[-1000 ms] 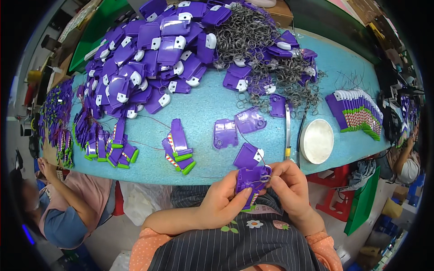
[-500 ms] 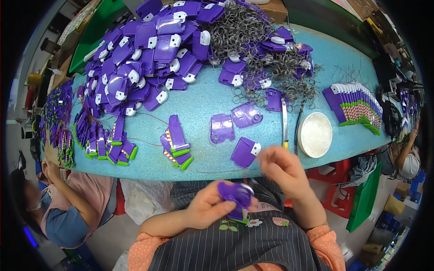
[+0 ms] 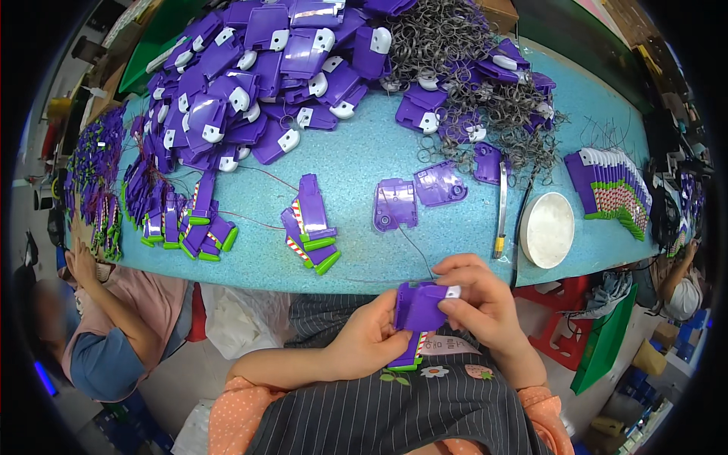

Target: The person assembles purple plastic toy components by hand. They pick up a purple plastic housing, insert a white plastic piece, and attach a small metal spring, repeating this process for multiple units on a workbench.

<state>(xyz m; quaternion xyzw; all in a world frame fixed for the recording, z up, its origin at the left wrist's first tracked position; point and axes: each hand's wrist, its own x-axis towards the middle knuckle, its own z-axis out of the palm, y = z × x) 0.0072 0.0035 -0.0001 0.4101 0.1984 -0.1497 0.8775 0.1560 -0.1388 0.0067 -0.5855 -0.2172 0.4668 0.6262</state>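
Over my lap, just off the table's near edge, my left hand (image 3: 359, 338) grips a purple plastic wing piece with a red-and-white striped, green-tipped end (image 3: 418, 353) hanging below. My right hand (image 3: 485, 307) pinches a purple cover with a white corner (image 3: 432, 302) and holds it against that piece. Whether the two are joined is hidden by my fingers. A thin dark wire (image 3: 412, 246) rises from the hands toward the table. Beyond them lie two purple half-shells (image 3: 396, 203), inner side up, and a few finished-looking purple wing pieces (image 3: 311, 208).
Purple covers (image 3: 220, 98) are heaped at the back left, beside tangled grey metal rings (image 3: 447, 45). A knife with a yellow handle (image 3: 501, 216) lies near a round white dish (image 3: 547, 230). Stacked wing pieces (image 3: 607, 189) stand at right. Another person (image 3: 129, 326) sits at left.
My right hand has picked up the purple cover with the white corner from the table and brought it to the piece in my left hand. The view has shifted slightly.
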